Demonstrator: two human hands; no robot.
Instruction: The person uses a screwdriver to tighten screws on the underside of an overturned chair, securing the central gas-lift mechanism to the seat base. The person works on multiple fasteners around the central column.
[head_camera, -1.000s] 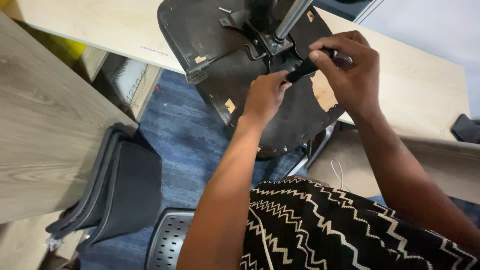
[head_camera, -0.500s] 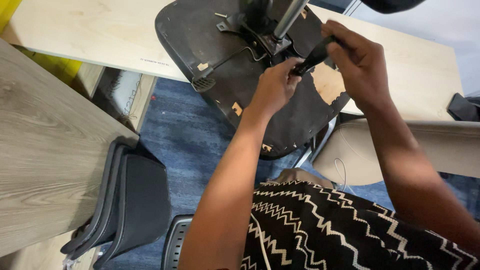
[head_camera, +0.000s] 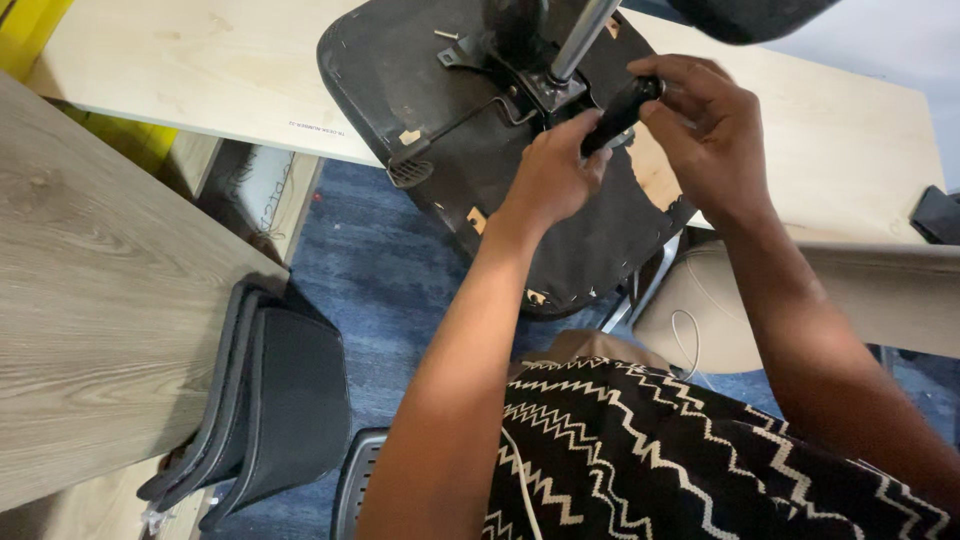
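Note:
An upturned black chair seat (head_camera: 420, 90) lies on a light wooden table (head_camera: 200, 70), its underside up. A silver gas-lift post (head_camera: 583, 35) rises from the metal bracket in the seat's middle. My right hand (head_camera: 705, 130) is wrapped round a black tool handle (head_camera: 620, 108) that slants down toward the bracket. My left hand (head_camera: 555, 172) rests on the seat beside the bracket, fingers pinched at the tool's lower end. The tool's tip is hidden by my fingers. Torn spots on the seat show pale wood.
A grey-wood desk (head_camera: 90, 300) fills the left side. Stacked black chair backs (head_camera: 270, 400) lean against it over blue carpet (head_camera: 380, 270). A beige cabinet edge (head_camera: 880, 290) lies at right. My lap, in black zigzag-patterned cloth (head_camera: 680, 460), is below.
The view has shifted closer to the seat. Both hands have stayed at the bracket; the right hand with the tool handle has tilted slightly, and the left hand has moved nearer the tool's lower end.

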